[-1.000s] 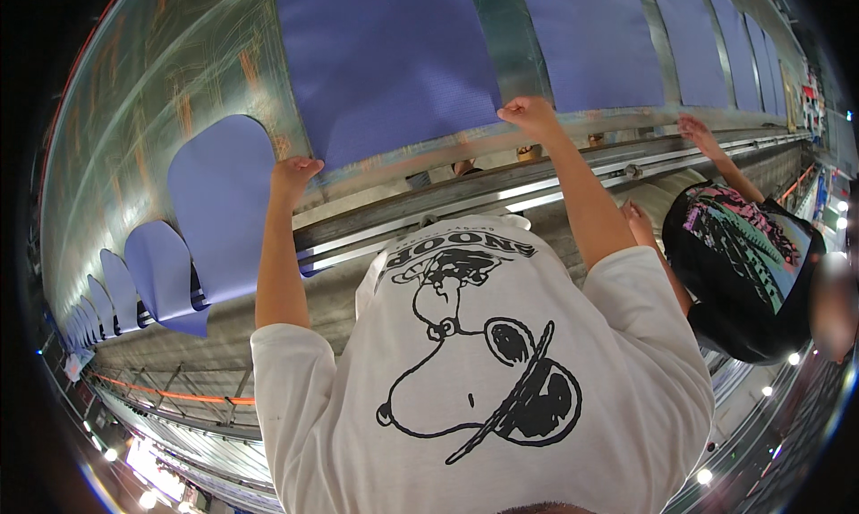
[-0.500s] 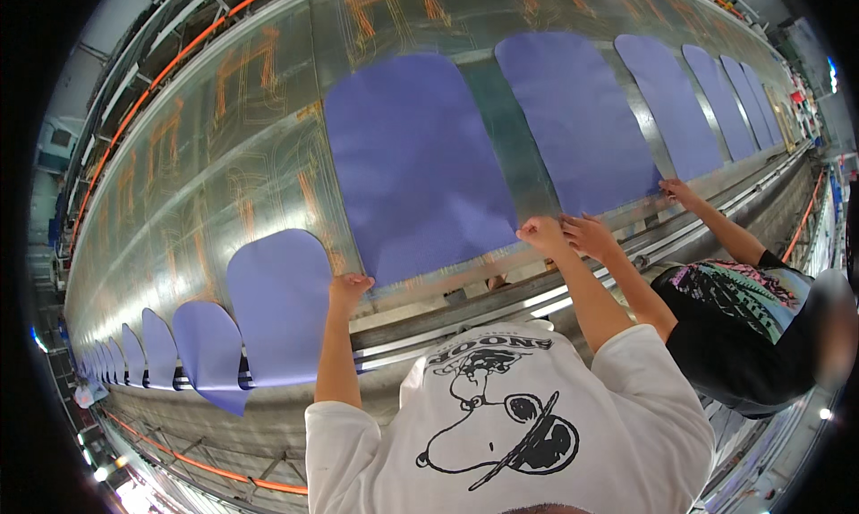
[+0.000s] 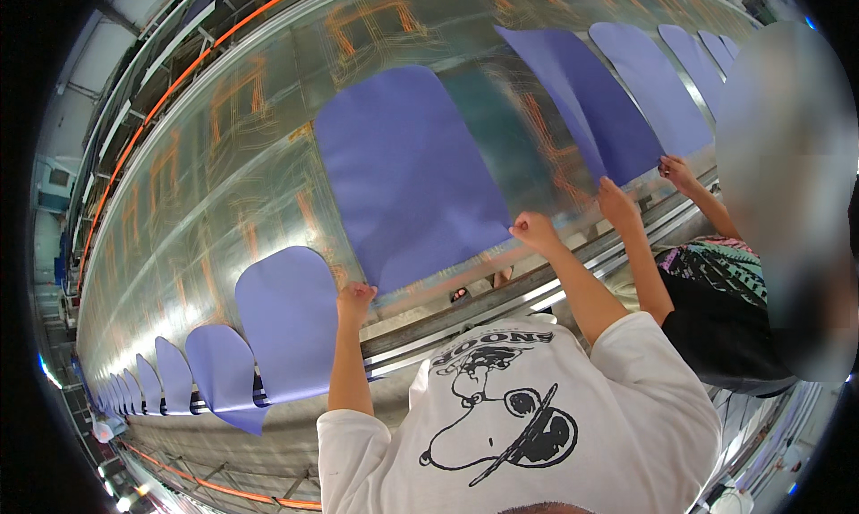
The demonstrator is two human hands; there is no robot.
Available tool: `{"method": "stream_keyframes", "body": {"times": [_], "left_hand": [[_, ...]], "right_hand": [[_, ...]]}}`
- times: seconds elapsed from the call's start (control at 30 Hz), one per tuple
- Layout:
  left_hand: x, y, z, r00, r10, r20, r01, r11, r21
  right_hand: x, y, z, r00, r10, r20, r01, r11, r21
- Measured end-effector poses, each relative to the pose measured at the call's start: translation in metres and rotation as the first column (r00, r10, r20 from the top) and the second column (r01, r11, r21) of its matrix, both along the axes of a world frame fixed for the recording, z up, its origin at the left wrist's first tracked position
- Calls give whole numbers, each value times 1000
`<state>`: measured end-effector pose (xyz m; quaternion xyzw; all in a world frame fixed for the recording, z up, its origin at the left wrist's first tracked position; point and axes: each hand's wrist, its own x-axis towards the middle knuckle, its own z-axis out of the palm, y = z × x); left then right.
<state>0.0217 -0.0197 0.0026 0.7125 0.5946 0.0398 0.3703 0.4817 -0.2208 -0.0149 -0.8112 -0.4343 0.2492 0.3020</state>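
Note:
In front of me a purple fabric panel [image 3: 407, 178] with a rounded far end lies on a long table [image 3: 192, 210]. My left hand [image 3: 357, 303] pinches its near left corner. My right hand [image 3: 537, 232] pinches the near right corner, fingers closed. The near edge runs straight between my hands, along the table's front. Just left of my left hand, another purple panel [image 3: 288, 326] hangs partly over the front edge. To the right, a co-worker's hands [image 3: 617, 203] hold the near corners of a bent purple panel [image 3: 582, 107], its far end raised off the surface.
Several more purple panels [image 3: 174, 371] run along the table to the left, and others [image 3: 653, 89] to the right. Orange and yellow outlines mark the tabletop. Metal rails [image 3: 465, 331] follow the front edge. A co-worker in black [image 3: 716, 344] stands close on my right.
The co-worker's panel has been partly lifted and shifted right, baring marked tabletop beside mine. That person's near hand has moved away from my right hand. My hands keep the same corners.

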Motion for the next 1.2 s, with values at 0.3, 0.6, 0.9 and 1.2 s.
{"method": "stream_keyframes", "body": {"times": [0.3,0.6,0.9,1.2], "left_hand": [[31,-35,20,980,-156,-125,191,913,360],[142,-102,-3,807,-591,-10,524,708,473],[132,-84,-20,763,-634,-124,629,684,371],[96,-12,-33,797,-585,-151,599,732,325]], "right_hand": [[-33,-9,0,964,-63,258,38,994,103],[-135,11,8,760,490,428,-516,854,-63],[-117,26,-3,762,567,312,-558,820,-130],[-133,86,-19,836,423,349,-410,905,-114]]}}
